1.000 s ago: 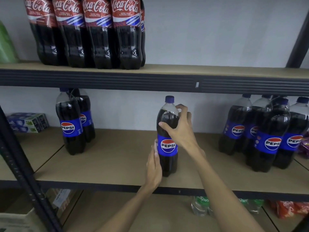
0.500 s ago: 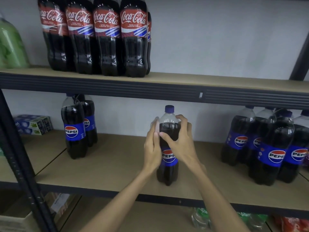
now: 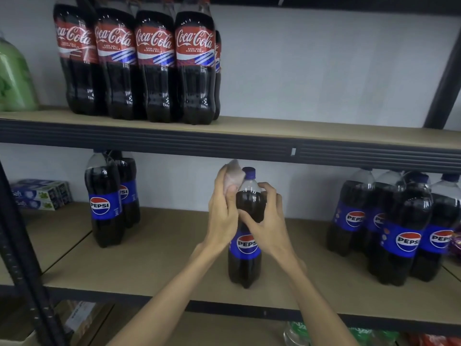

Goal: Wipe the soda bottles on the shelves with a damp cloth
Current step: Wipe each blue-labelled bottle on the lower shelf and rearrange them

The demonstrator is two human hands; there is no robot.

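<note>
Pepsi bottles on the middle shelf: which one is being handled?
The lone Pepsi bottle standing mid-shelf: the right hand grips its shoulder, the left hand holds a cloth by its cap. Only it is touched.

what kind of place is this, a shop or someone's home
Most likely a small shop or its stockroom. Metal-framed shelves carry a row of identical Coca-Cola bottles above, clusters of Pepsi bottles below, and stacked toothpaste boxes at the left, stock in multiples rather than a home's supply.

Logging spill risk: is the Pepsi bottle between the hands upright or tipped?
Upright: the bottle stands on its base on the shelf, with its cap at the top.
</note>
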